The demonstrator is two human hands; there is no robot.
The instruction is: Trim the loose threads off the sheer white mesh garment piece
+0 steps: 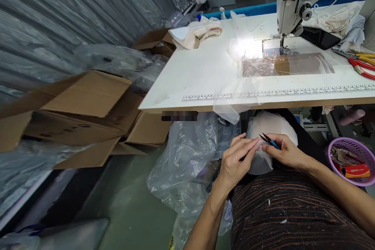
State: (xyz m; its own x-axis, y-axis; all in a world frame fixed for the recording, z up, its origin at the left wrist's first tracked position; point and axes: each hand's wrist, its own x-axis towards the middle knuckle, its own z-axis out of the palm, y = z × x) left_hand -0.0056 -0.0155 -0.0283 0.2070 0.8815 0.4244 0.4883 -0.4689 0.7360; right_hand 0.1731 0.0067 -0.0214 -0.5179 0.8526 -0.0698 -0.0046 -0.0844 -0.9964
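Observation:
Over my lap lies a piece of sheer white fabric (271, 125). My left hand (238, 160) pinches an edge of it between thumb and fingers. Close against it, my right hand (283, 150) holds small blue-handled thread snips (272, 142), their dark blades apart and pointing up and left. Thumb and fingertips of my right hand also meet the fabric beside my left fingertips. Above the hands is the front edge of the white sewing table (164, 86), with a strip of sheer fabric (228, 113) hanging over it.
A sewing machine (288, 4) stands on the table, its lamp lit. Pliers (361, 66) and a black phone (319, 38) lie to the right. Open cardboard boxes (88, 93) and a clear plastic bag (184, 160) are at left. A purple basket (331, 156) stands at lower right.

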